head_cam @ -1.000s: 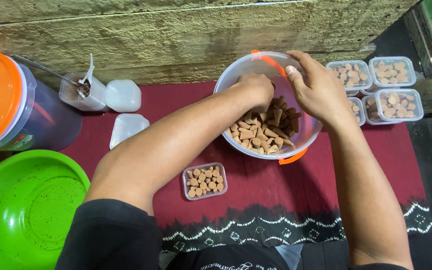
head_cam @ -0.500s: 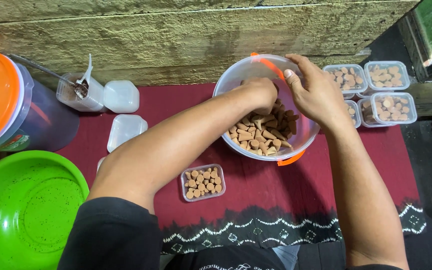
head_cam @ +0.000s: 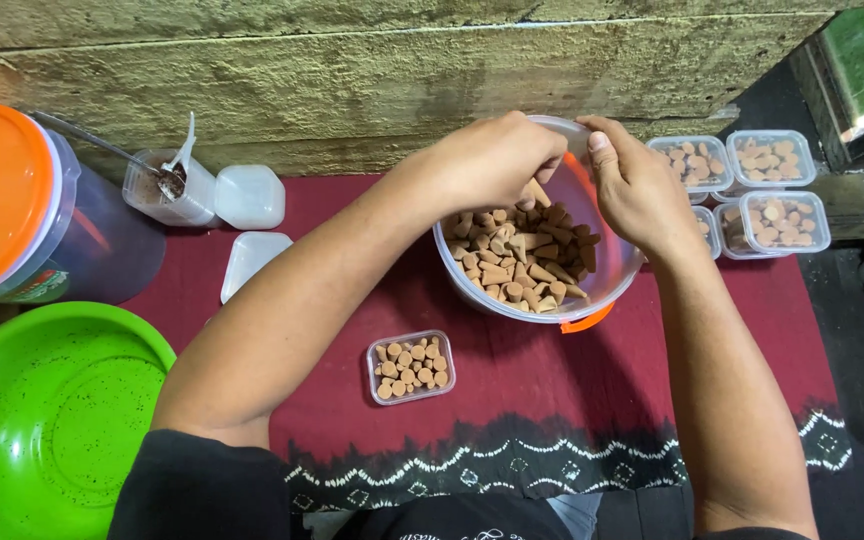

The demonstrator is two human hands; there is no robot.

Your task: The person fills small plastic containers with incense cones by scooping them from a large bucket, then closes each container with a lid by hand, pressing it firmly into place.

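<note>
The left hand (head_cam: 492, 160) has come up from deep in the bucket (head_cam: 612, 275) and now sits at its rim at 12 o'clock, fingers closed around a few brown cones (head_cam: 517, 260), one sticking out below. The right hand (head_cam: 642, 190) keeps gripping the rim at 2 o'clock, fingers curled on it. So a handful seems lifted out, prob. for a small box (head_cam: 411, 367), which lies at 7 o'clock from the bucket, already w/ cones. Filled boxes (head_cam: 742, 190) stand at 3 o'clock.

Soft even daylight, sharp focus, faint shadows under arms, slight wide-angle edge distortion
</note>
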